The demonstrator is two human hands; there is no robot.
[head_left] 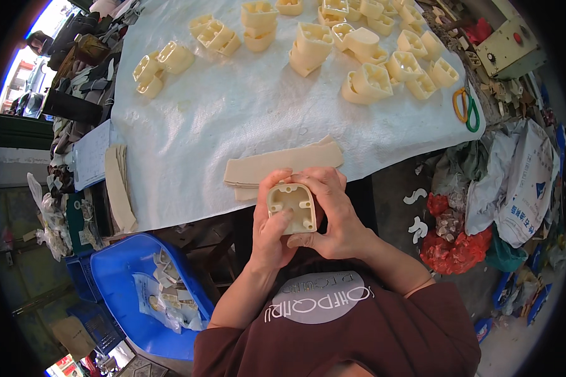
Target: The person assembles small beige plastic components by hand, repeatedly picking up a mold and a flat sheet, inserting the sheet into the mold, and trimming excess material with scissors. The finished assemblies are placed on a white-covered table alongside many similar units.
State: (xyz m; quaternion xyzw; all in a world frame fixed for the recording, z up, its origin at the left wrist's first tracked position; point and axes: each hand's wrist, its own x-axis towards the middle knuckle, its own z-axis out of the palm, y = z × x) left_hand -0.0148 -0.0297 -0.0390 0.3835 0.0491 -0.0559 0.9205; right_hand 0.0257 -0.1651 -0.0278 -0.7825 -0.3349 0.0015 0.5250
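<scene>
Both of my hands hold one cream plastic shell (300, 215), hollow with an arched top edge and small posts inside, in front of my chest. My left hand (270, 229) grips its left side, the thumb reaching into the hollow. Around the right side and lower edge close the fingers and thumb of my right hand (334, 213). Just beyond my hands, beige fabric strips (283, 163) lie stacked at the table's near edge. Similar cream shells (371, 81) stand in groups, some stacked, farther back on the table.
A white sheet covers the table (188, 138). Another pile of beige strips (118, 188) hangs at its left edge. Scissors (466, 110) with orange and green handles lie at the right. A blue bin (116, 270) with scraps stands lower left; sacks and red bags (453, 251) sit at right.
</scene>
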